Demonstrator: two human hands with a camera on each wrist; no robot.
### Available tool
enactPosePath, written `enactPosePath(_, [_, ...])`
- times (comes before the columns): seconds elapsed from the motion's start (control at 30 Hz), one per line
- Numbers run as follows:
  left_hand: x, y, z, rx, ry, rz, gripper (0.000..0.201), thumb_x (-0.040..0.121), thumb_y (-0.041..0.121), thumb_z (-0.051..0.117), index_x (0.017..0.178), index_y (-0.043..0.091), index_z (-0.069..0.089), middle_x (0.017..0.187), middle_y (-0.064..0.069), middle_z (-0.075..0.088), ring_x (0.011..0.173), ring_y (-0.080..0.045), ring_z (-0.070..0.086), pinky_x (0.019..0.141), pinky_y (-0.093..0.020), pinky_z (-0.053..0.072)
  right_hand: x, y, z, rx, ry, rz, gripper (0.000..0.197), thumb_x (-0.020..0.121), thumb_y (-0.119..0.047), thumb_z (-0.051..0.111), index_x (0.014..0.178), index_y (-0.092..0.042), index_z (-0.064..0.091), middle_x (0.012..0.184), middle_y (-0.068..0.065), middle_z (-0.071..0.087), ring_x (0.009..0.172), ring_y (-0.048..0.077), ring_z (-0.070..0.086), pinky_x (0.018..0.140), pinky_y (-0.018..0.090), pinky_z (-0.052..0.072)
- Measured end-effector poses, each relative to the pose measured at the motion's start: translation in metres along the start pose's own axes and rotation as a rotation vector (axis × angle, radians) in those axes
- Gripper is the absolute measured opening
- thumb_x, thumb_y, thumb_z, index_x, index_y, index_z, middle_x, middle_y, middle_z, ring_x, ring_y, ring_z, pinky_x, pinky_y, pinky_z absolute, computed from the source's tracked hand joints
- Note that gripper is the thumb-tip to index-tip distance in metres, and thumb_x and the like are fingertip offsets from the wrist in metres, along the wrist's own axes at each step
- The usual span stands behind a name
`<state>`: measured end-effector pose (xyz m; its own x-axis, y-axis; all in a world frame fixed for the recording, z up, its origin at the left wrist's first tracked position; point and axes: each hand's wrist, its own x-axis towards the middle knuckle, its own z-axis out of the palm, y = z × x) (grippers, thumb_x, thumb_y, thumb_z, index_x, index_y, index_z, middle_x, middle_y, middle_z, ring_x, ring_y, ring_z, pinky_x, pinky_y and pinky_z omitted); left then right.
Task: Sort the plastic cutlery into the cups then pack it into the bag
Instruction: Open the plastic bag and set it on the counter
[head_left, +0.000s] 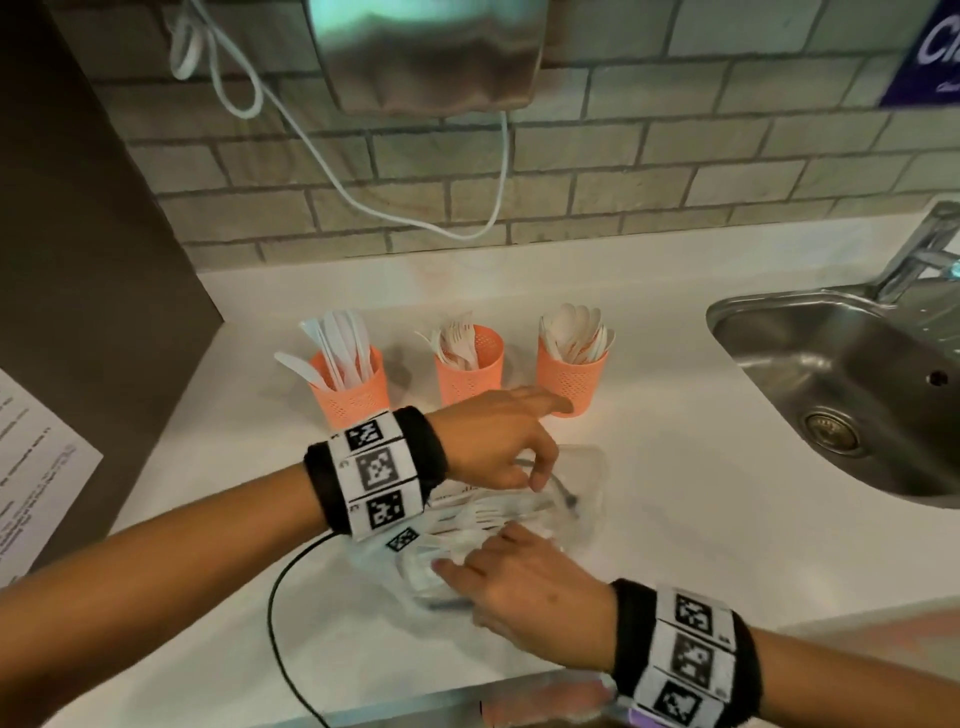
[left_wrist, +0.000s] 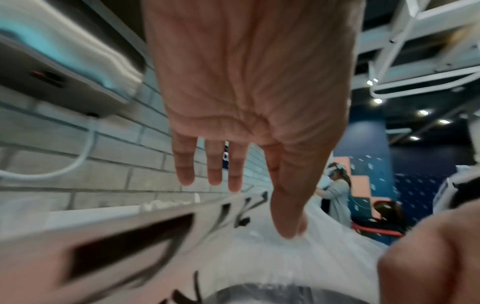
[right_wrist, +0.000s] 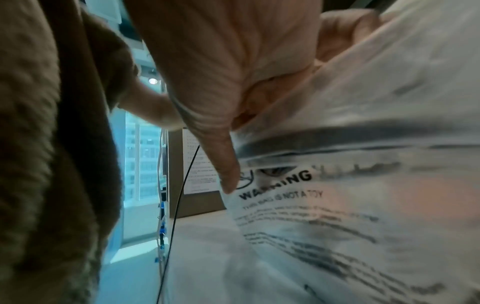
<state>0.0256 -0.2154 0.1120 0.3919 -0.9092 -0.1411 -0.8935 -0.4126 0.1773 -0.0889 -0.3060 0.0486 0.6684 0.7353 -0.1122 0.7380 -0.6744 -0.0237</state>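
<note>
Three orange perforated cups stand in a row on the white counter: one with knives (head_left: 353, 400), one with forks (head_left: 470, 374), one with spoons (head_left: 576, 379). In front of them lies a clear plastic bag (head_left: 587, 483) with printed warning text (right_wrist: 280, 181) and some white cutlery (head_left: 467, 519) inside. My left hand (head_left: 540, 478) hovers over the bag; thumb and forefinger pinch its upper edge while the other fingers (left_wrist: 215, 164) stay straight. My right hand (head_left: 467, 566) grips the bag's near end, with the thumb (right_wrist: 226, 174) pressed on the film.
A steel sink (head_left: 831, 364) with a faucet (head_left: 919, 254) sits at the right. A black cable (head_left: 275, 623) loops over the counter's near left. A printed sheet (head_left: 36, 467) hangs on the dark panel at left. A hand dryer (head_left: 426, 52) is mounted on the brick wall.
</note>
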Motion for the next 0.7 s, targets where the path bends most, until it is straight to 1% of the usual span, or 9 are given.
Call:
enactPosePath(0.07, [0.018, 0.002, 0.007, 0.042, -0.17, -0.019, 0.033, 0.086, 0.015, 0.057, 0.119, 0.02, 0.062, 0.151, -0.004, 0.029, 0.137, -0.019, 0.028, 0.107, -0.033, 0.031, -0.007, 0.001, 0.006, -0.078, 0.051, -0.025, 0.032, 0.055, -0.022, 0.078, 0.082, -0.03, 0.063, 0.065, -0.011, 0.057, 0.059, 0.009, 0.055, 0.066, 0.022, 0.03])
enactPosePath(0.13, [0.025, -0.002, 0.009, 0.014, -0.229, -0.122, 0.044, 0.09, 0.015, 0.053, 0.133, 0.013, 0.048, 0.144, -0.005, 0.041, 0.13, -0.022, 0.04, 0.104, -0.034, 0.036, -0.021, 0.011, 0.008, -0.043, 0.141, -0.031, 0.028, 0.051, -0.014, 0.075, 0.069, -0.03, 0.06, 0.064, -0.011, 0.054, 0.059, 0.011, 0.052, 0.067, 0.024, 0.026])
enactPosePath(0.3, [-0.002, -0.028, -0.01, -0.144, -0.02, -0.346, 0.029, 0.094, 0.018, 0.047, 0.116, 0.004, 0.059, 0.119, -0.009, 0.06, 0.102, -0.022, 0.055, 0.085, -0.028, 0.039, -0.055, 0.073, -0.018, -0.089, 0.295, 0.158, 0.018, 0.06, -0.005, 0.055, 0.061, -0.021, 0.06, 0.078, -0.002, 0.064, 0.076, 0.021, 0.063, 0.079, 0.029, 0.043])
enactPosePath(0.37, [-0.023, -0.038, -0.008, -0.186, 0.026, -0.414, 0.026, 0.094, 0.018, 0.048, 0.101, 0.0, 0.066, 0.106, -0.011, 0.067, 0.089, -0.023, 0.058, 0.08, -0.03, 0.043, -0.061, 0.1, -0.026, -0.137, 0.288, 0.266, 0.026, 0.055, 0.005, 0.065, 0.065, -0.019, 0.066, 0.095, 0.01, 0.069, 0.09, 0.03, 0.067, 0.081, 0.035, 0.053])
enactPosePath(0.43, [-0.046, -0.043, 0.0, -0.256, 0.019, -0.484, 0.032, 0.094, 0.021, 0.048, 0.087, -0.002, 0.068, 0.085, -0.01, 0.07, 0.077, -0.023, 0.064, 0.074, -0.032, 0.048, -0.061, 0.117, -0.033, -0.187, 0.247, 0.372, 0.035, 0.049, 0.009, 0.076, 0.072, -0.018, 0.072, 0.111, 0.018, 0.067, 0.105, 0.038, 0.063, 0.084, 0.048, 0.052])
enactPosePath(0.5, [-0.068, -0.038, 0.006, -0.362, -0.063, -0.56, 0.036, 0.095, 0.028, 0.047, 0.081, 0.002, 0.069, 0.07, -0.001, 0.069, 0.063, -0.01, 0.065, 0.065, -0.02, 0.049, -0.06, 0.117, -0.041, -0.123, 0.248, 0.391, 0.031, 0.062, 0.001, 0.063, 0.082, -0.02, 0.073, 0.118, 0.018, 0.064, 0.111, 0.039, 0.059, 0.087, 0.053, 0.051])
enactPosePath(0.6, [-0.088, -0.022, 0.001, -0.386, -0.273, -0.582, 0.035, 0.094, 0.038, 0.047, 0.069, 0.018, 0.062, 0.073, 0.002, 0.069, 0.065, -0.01, 0.063, 0.065, -0.016, 0.045, -0.056, 0.088, -0.044, 0.154, 0.279, 0.265, 0.044, 0.069, -0.018, 0.038, 0.1, -0.019, 0.07, 0.122, 0.01, 0.063, 0.113, 0.029, 0.059, 0.094, 0.042, 0.047])
enactPosePath(0.63, [-0.091, -0.02, -0.002, -0.332, -0.287, -0.573, 0.035, 0.094, 0.04, 0.047, 0.066, 0.022, 0.06, 0.071, 0.003, 0.066, 0.063, -0.011, 0.059, 0.065, -0.019, 0.043, -0.055, 0.076, -0.042, 0.215, 0.244, 0.213, 0.049, 0.068, -0.022, 0.037, 0.106, -0.019, 0.067, 0.123, 0.008, 0.062, 0.115, 0.024, 0.057, 0.101, 0.037, 0.04])
enactPosePath(0.7, [-0.09, -0.021, -0.01, -0.227, -0.166, -0.561, 0.033, 0.091, 0.042, 0.049, 0.07, 0.023, 0.067, 0.075, 0.002, 0.064, 0.07, -0.013, 0.056, 0.067, -0.024, 0.042, -0.05, 0.059, -0.042, 0.27, 0.113, 0.164, 0.056, 0.068, -0.026, 0.039, 0.119, -0.019, 0.06, 0.115, 0.004, 0.065, 0.111, 0.017, 0.056, 0.11, 0.025, 0.02])
